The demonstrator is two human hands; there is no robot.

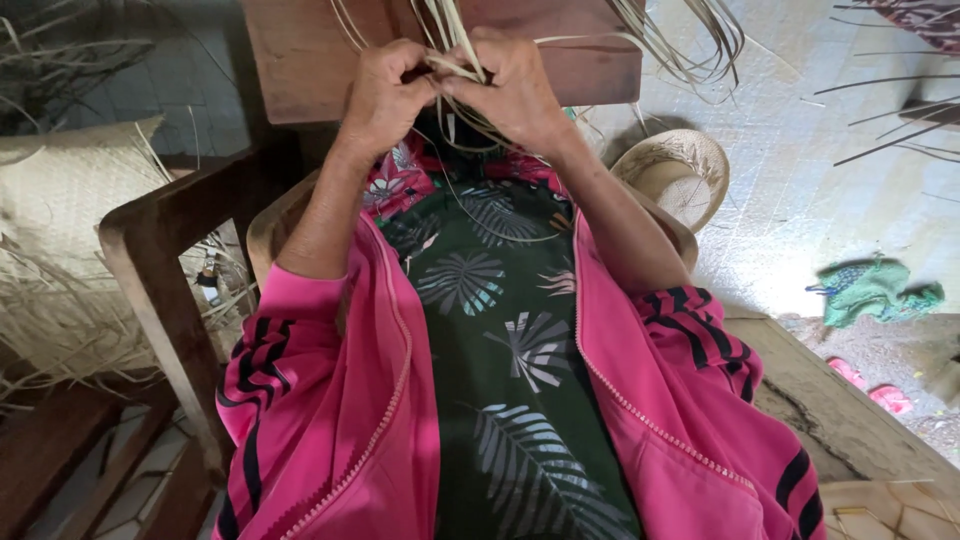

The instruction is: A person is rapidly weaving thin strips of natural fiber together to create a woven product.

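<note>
My left hand and my right hand meet above my lap, both pinching thin pale straw strips. The strips fan upward and out past the top of the view, and a few loose ends hang down over my green leaf-print dress. Behind the hands stands a brown wooden block. My pink jacket sleeves with black stripes are pushed up to the elbows.
A woven straw hat lies on the pale floor to the right. A woven mat and loose straw pile up on the left beside a wooden chair arm. A green cloth and pink sandals lie at the right.
</note>
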